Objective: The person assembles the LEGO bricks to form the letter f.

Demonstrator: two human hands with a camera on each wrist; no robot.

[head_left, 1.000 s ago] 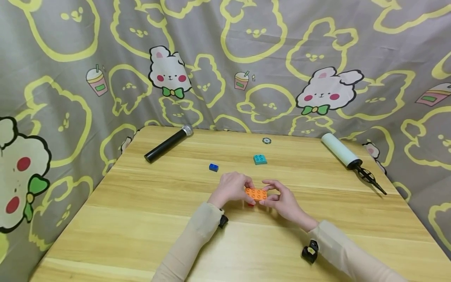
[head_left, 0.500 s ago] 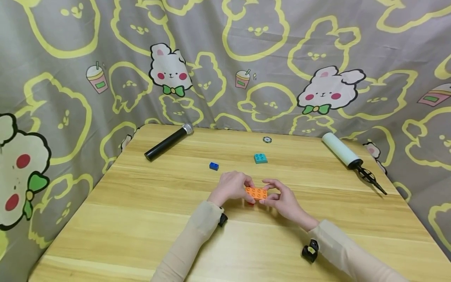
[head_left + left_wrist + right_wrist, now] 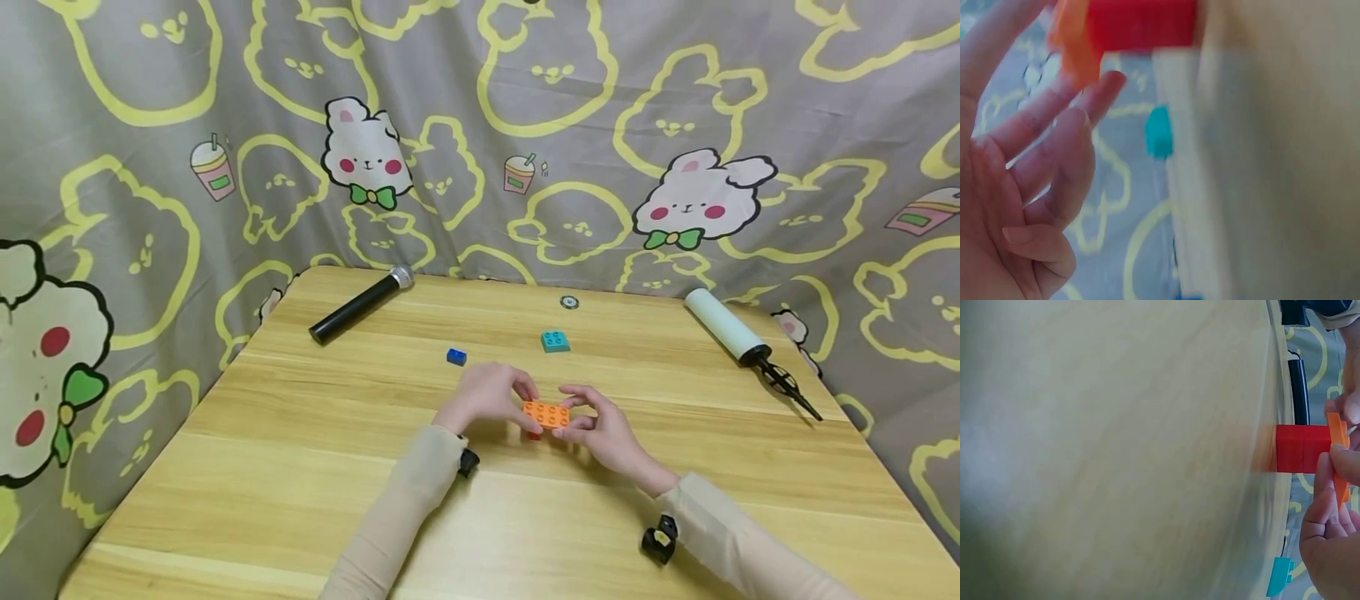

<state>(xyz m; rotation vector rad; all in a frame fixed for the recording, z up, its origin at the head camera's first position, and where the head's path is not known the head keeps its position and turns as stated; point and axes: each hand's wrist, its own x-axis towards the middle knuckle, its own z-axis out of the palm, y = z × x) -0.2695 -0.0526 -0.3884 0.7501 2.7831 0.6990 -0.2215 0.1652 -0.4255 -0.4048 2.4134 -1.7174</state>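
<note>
An orange plate-like toy brick (image 3: pixel 546 415) with two rows of studs lies flat on top of a red brick stack (image 3: pixel 1302 449), which stands on the table and is mostly covered from above in the head view. At the orange brick's left end, my left hand (image 3: pixel 489 395) holds it between thumb and forefinger. My right hand (image 3: pixel 609 433) pinches its right end, thumb on the near side and a finger on the far side. The right wrist view shows the orange brick (image 3: pixel 1337 464) overhanging the red stack.
Beyond the hands lie a small blue brick (image 3: pixel 456 357) and a teal brick (image 3: pixel 555 341). A round chip (image 3: pixel 570 302), a black microphone (image 3: pixel 356 310) and a pale cylinder with a black handle (image 3: pixel 726 325) lie farther back. A patterned curtain (image 3: pixel 450 125) borders the wooden table (image 3: pixel 300 483).
My left wrist and forearm have shifted slightly to the left. Both hands stay at the ends of the orange brick, which keeps its place.
</note>
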